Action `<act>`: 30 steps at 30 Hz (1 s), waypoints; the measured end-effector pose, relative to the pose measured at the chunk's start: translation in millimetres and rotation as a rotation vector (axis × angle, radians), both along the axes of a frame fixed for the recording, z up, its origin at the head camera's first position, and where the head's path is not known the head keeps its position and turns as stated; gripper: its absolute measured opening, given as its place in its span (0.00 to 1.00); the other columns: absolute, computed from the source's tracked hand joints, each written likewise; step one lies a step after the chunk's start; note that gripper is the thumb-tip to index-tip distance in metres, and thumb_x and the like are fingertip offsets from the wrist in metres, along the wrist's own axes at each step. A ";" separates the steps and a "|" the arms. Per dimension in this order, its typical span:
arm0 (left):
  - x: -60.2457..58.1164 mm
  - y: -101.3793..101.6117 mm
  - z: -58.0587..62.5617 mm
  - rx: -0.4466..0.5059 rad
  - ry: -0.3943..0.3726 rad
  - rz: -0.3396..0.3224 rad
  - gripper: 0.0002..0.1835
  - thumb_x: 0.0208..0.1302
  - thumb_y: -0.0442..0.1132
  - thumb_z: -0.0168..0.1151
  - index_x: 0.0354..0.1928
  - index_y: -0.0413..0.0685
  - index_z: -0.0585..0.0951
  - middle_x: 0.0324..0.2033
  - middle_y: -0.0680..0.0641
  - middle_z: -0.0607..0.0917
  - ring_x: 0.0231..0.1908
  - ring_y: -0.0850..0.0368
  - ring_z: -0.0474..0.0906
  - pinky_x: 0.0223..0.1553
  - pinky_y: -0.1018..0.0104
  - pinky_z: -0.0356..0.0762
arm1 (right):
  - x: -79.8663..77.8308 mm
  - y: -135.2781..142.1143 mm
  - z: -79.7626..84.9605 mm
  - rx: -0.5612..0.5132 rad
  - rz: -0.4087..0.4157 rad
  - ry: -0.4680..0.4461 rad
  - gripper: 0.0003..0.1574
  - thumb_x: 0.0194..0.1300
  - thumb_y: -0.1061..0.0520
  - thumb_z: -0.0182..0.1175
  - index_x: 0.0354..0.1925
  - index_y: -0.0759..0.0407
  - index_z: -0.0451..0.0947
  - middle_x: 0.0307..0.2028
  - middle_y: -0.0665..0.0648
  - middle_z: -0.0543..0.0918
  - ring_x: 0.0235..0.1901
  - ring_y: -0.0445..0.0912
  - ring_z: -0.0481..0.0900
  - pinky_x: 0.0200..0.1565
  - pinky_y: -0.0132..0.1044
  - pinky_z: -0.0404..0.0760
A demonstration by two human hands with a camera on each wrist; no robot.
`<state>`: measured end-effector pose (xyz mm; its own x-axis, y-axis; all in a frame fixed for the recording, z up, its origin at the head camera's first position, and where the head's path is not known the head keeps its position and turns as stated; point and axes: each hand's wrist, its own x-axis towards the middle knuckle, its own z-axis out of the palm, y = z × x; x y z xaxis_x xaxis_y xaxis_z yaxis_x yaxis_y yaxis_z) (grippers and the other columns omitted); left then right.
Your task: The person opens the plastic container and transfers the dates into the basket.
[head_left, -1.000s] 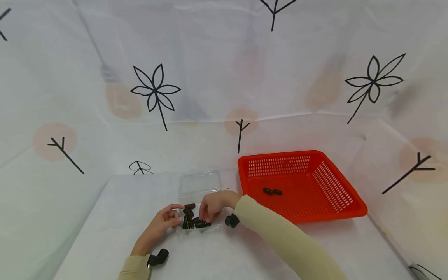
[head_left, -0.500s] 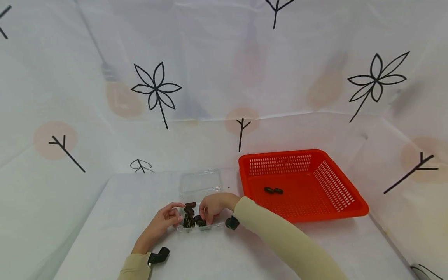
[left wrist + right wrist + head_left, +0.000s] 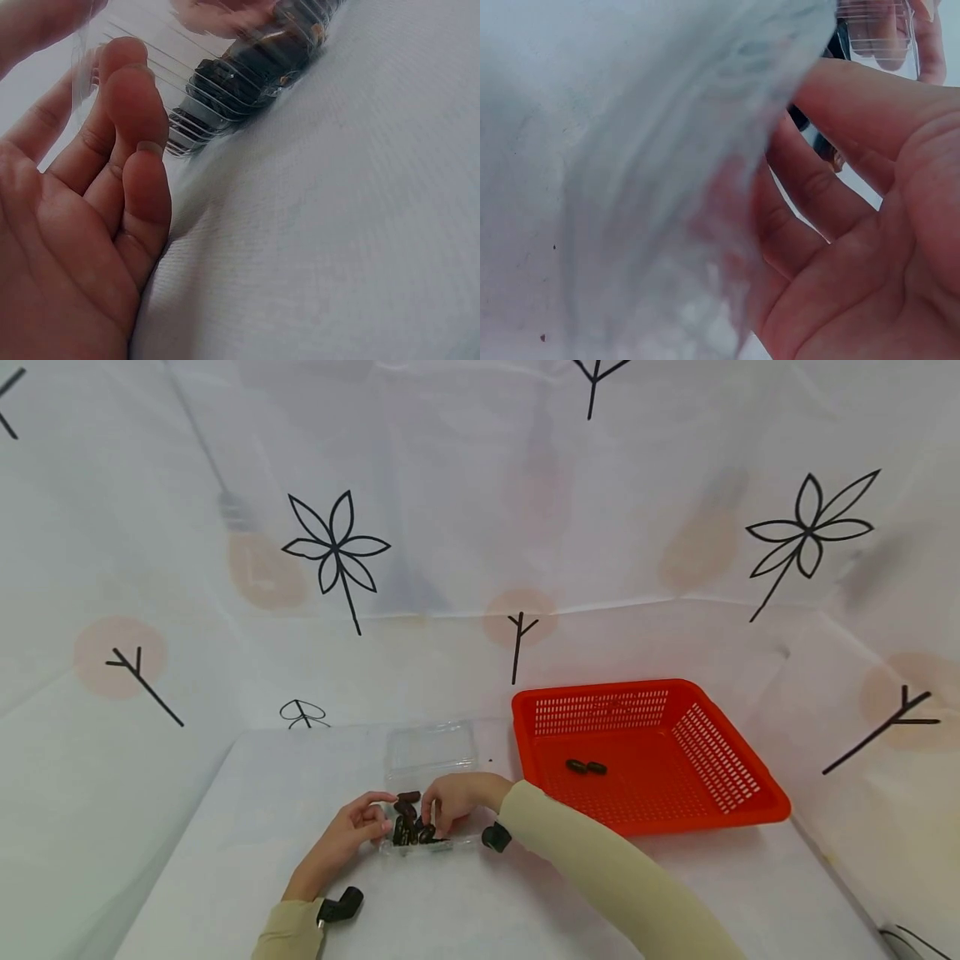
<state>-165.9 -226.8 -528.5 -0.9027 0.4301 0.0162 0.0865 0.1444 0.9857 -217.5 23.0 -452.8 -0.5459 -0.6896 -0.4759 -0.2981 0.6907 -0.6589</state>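
Note:
A clear plastic box [image 3: 463, 843] stands on the white table with its hinged lid [image 3: 431, 748] folded back. Several dark, glossy oblong pieces that look like dates [image 3: 406, 808] lie in its left half. My left hand [image 3: 347, 837] holds the box's left side, its bent fingers against the ribbed clear wall [image 3: 169, 45]. Over the box's middle, my right hand [image 3: 459, 800] reaches down and pinches a date [image 3: 427, 833] among the others. In the right wrist view, the right hand [image 3: 855, 195] is partly behind the blurred plastic, which hides its fingertips.
A red perforated basket [image 3: 645, 797] sits to the right of the box, with two dates [image 3: 587, 767] lying inside. White cloth with printed flowers hangs behind the table. A tiny dark speck [image 3: 491, 761] lies beside the lid.
My right hand has shifted slightly left within the box, and the dates under its fingers lie differently. My left hand stays at the box's left side.

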 end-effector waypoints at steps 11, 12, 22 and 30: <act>-1.8 -0.5 -0.5 -0.008 -0.006 -0.005 0.24 0.69 0.32 0.61 0.63 0.32 0.69 0.29 0.50 0.76 0.27 0.58 0.73 0.34 0.66 0.74 | 2.0 -9.4 -5.9 0.040 -0.001 0.078 0.05 0.61 0.60 0.70 0.32 0.51 0.83 0.27 0.49 0.79 0.26 0.43 0.73 0.32 0.32 0.74; -1.7 -0.4 -0.4 -0.005 -0.007 -0.006 0.24 0.69 0.32 0.61 0.63 0.32 0.69 0.29 0.50 0.76 0.27 0.58 0.73 0.34 0.66 0.74 | 1.9 -10.3 -6.4 0.037 0.001 0.084 0.05 0.61 0.60 0.70 0.31 0.51 0.83 0.27 0.49 0.79 0.26 0.42 0.73 0.32 0.32 0.74; -1.4 -0.7 -0.7 -0.010 -0.010 -0.004 0.24 0.69 0.33 0.62 0.64 0.33 0.69 0.29 0.51 0.76 0.27 0.57 0.73 0.34 0.66 0.73 | 1.4 -13.4 -5.3 0.012 0.050 0.080 0.05 0.62 0.62 0.69 0.32 0.53 0.83 0.28 0.49 0.80 0.29 0.41 0.72 0.35 0.33 0.74; -1.2 -0.6 -0.9 -0.011 -0.028 0.006 0.25 0.69 0.34 0.63 0.64 0.33 0.70 0.28 0.51 0.77 0.27 0.59 0.73 0.35 0.66 0.73 | -2.5 -7.1 -3.4 0.004 0.023 0.062 0.05 0.63 0.61 0.68 0.37 0.51 0.87 0.30 0.47 0.82 0.29 0.41 0.74 0.36 0.33 0.77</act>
